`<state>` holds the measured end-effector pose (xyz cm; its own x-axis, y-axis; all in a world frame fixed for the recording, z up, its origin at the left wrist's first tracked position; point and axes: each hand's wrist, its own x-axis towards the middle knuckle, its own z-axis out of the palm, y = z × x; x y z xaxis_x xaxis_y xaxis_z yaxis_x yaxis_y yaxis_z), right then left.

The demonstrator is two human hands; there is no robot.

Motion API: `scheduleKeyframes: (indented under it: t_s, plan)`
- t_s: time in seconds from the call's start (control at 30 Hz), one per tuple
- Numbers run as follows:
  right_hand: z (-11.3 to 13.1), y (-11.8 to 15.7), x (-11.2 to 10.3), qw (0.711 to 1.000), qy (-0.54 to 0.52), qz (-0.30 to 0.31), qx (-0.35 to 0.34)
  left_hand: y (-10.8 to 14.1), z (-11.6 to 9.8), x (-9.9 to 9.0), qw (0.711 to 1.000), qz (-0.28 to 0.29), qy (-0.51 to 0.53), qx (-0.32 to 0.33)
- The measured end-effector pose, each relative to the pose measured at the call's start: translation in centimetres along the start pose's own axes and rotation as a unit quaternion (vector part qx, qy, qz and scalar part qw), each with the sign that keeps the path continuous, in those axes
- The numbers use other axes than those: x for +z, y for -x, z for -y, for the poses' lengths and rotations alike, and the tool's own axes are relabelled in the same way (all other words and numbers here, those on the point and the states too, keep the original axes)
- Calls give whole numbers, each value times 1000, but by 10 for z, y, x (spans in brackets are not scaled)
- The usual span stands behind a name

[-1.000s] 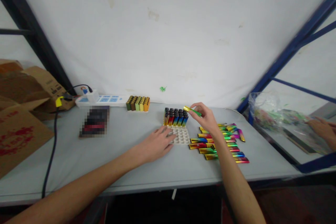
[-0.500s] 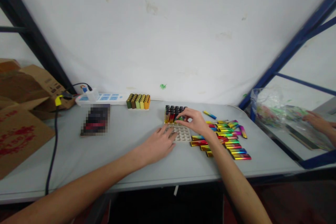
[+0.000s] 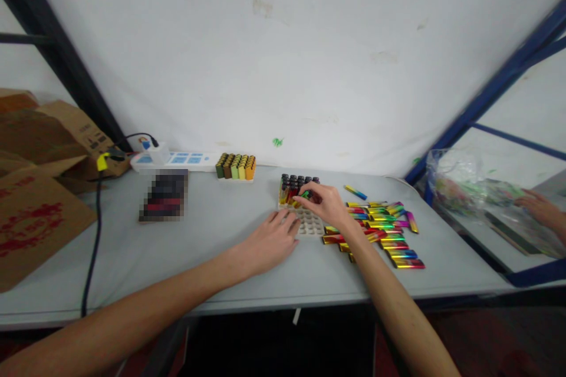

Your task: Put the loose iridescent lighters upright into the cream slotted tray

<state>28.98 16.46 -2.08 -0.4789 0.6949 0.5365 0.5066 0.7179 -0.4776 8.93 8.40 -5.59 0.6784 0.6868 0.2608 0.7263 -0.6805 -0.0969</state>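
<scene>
A white tray [image 3: 313,225] with rows of holes lies on the table, and several black-topped lighters [image 3: 289,184] stand upright in its far rows. My right hand [image 3: 327,205] is over the tray, thumb and fingers pinched on a shiny green-and-yellow lighter [image 3: 305,195], partly hidden by the fingers. The lighter is at the near side of the standing ones; whether it is seated in a hole I cannot tell. My left hand [image 3: 275,240] rests palm down, fingers stretched out, at the tray's left edge. Many shiny rainbow-coloured lighters [image 3: 382,225] lie in a loose pile right of the tray.
A second block of upright lighters [image 3: 236,167], green to orange, stands near the wall. Left are a power strip [image 3: 190,159], a dark pixelated object [image 3: 164,195], a black cable [image 3: 94,247] and cardboard boxes [image 3: 44,218]. Another person's hand [image 3: 537,206] is beyond the blue frame [image 3: 486,91].
My right hand keeps its pinch on the lighter, with slightly more of the green showing. My left hand stays by the tray. The whole view has shifted slightly.
</scene>
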Motion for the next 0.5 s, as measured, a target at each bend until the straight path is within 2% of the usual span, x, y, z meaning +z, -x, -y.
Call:
scheduleKeyframes:
  t_s: [0.1, 0.2, 0.37, 0.5]
  plan:
    - [-3, 0, 4, 998, -37, -13, 52, 0, -3, -6, 1000, 2, -13, 9]
    - [-6, 2, 7, 989, -108, 12, 96, 0, -8, -12, 999, -4, 3, 38]
    - [-6, 4, 10, 978, -174, 62, 95, 2, -13, -15, 995, -18, 34, 91]
    - [-8, 4, 15, 986, -134, 54, 80, 2, -13, -13, 995, -14, 28, 97]
